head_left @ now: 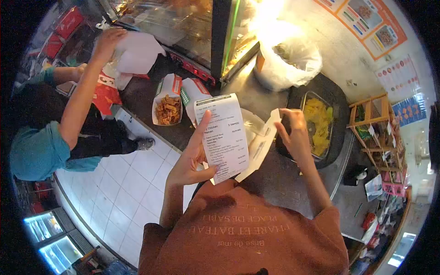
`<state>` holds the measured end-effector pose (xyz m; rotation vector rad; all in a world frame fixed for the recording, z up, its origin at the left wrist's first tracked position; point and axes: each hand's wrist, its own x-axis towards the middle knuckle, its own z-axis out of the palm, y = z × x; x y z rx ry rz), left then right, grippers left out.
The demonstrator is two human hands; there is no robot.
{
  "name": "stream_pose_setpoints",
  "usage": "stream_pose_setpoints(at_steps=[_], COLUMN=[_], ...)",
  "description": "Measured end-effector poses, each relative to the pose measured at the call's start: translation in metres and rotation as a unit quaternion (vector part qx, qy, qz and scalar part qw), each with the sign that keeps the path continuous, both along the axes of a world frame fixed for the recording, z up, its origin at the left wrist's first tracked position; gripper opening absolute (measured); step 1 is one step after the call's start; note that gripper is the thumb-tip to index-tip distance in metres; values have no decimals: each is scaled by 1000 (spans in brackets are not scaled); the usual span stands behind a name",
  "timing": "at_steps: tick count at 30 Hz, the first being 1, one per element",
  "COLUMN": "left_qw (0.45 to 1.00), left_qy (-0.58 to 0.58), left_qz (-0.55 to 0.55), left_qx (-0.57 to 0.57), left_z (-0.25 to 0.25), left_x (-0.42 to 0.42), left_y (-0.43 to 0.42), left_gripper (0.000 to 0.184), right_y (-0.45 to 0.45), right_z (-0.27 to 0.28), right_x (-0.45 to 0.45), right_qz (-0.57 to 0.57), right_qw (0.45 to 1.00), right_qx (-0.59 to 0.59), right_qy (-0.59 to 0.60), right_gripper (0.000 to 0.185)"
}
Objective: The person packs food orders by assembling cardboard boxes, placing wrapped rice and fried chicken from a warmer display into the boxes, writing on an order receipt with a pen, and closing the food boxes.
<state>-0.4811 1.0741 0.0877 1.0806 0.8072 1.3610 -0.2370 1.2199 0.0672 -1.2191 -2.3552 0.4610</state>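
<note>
Between the thumb and fingers of my left hand (195, 159) is a long printed receipt (225, 137), its text facing me. My right hand (293, 130) grips the edge of a pale cardboard food box (261, 149) at its upper corner. The receipt covers part of this box, so the box's inside is mostly hidden. Just beyond the receipt stands a second paper box (195, 89) with a red and green print. Left of it, an open paper box (175, 82) holds fried chicken pieces (168, 111).
A co-worker in a teal shirt (41, 151) reaches over a white paper sheet (140, 51) at left. A lit glass display case (169, 23) borders the counter. Right of me are a tray of yellow food (317, 126), a plastic-lined bin (288, 62) and a wooden rack (378, 133).
</note>
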Motion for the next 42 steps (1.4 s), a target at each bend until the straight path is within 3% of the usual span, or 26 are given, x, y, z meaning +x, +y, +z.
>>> stream_pose_setpoints(at_steps=[3, 5, 6, 8, 10, 13, 15, 16, 18, 21, 25, 27, 29, 32, 34, 35, 36, 37, 38, 40, 42], left_qw=[1000, 1000, 1000, 999, 999, 998, 987, 995, 991, 997, 996, 995, 996, 997, 996, 995, 996, 997, 998, 997, 993], left_qy=[26, 22, 20, 3, 2, 55, 141, 70, 104, 27, 36, 50, 18, 9, 54, 76, 83, 72, 63, 59, 89], left_qz=[-3, -9, -15, -31, -38, -35, -39, -57, -67, -73, -80, -83, -82, -72, -69, -59, -33, -19, -4, 48, 74], left_qx=[6, 13, 14, 17, 18, 26, 65, 34, 50, 28, 18, 28, 33, 10, 7, 8, 14, 13, 12, -12, 5], left_z=[0, -2, -3, -4, -4, -5, -6, -15, -13, -21, -26, -27, -22, -32, -34, -33, -31, -27, -21, -15, -21], left_x=[8, 14, 16, 23, 31, 37, 45, 53, 68, 106, 164, 198, 253, 321, 338, 345, 351, 359, 366, 377, 373], left_y=[-4, -3, -2, -1, 2, 3, 9, 11, 16, 19, 18, 17, 13, 8, 9, 9, 7, 7, 7, 8, 10], left_gripper=[100, 101, 101, 101, 101, 101, 101, 100, 100, 100, 103, 103, 102, 101, 101, 101, 99, 99, 99, 99, 99], right_y=[-52, -80, -98, -114, -114, -111, -101, -97, -88, -73, -58, -56, -48, -46, -18, -4, 7, 21, 61, 101, 139], right_z=[-24, -132, -139, -141, -134, -112, -115, -115, -101, -94, -75, -62, -91, -58, -42, -22, -3, 13, 3, 26, 28], right_x=[6, 8, -14, -22, -3, 32, 72, 95, 142, 210, 296, 324, 380, 453, 520, 548, 579, 615, 676, 757, 811], right_qz=[-197, -107, -102, -101, -109, -132, -88, -71, -61, -19, -51, -112, -23, 7, -50, -133, -232, -285, -355, -420, -456], right_qw=[950, 980, 970, 947, 923, 926, 936, 939, 934, 958, 946, 923, 965, 973, 974, 982, 952, 954, 922, 874, 846], right_qx=[-217, -154, -168, -238, -351, -319, -319, -319, -340, -279, -313, -365, -257, -230, -220, -133, -158, 63, 62, 225, 269], right_qy=[109, 60, 143, 189, 115, 154, 121, 104, 89, 57, -60, -48, -48, 23, 37, 12, 122, 73, 145, 97, 60], right_gripper=[72, 82, 73, 58, 46, 35, 34, 34, 37, 38, 34, 33, 29, 30, 34, 35, 33, 27, 22, 17, 18])
